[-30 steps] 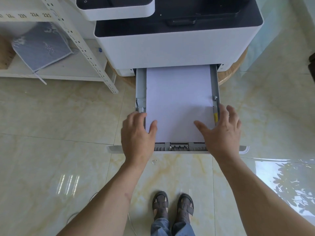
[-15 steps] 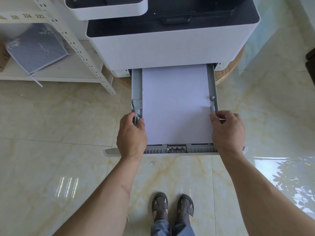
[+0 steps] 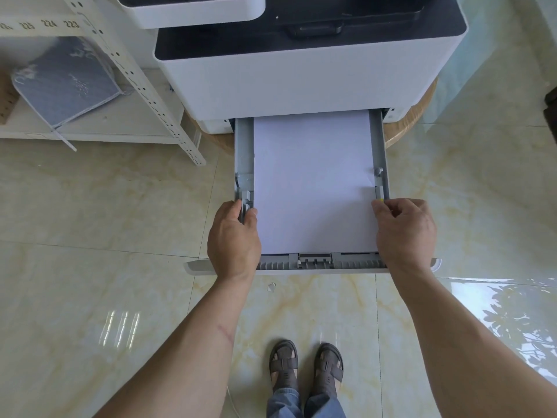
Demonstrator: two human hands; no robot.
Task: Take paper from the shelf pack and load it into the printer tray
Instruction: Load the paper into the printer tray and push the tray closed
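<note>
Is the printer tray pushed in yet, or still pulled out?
Pulled out. The tray sticks out from the printer with the paper exposed; left hand and right hand grip its side rails.

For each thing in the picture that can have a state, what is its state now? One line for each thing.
printer tray: pulled out, open
paper: lying flat in the tray, between the side rails
left hand: gripping the tray's left rail
right hand: closed on the tray's right rail near the yellow tab
printer: standing on a round wooden base
</note>
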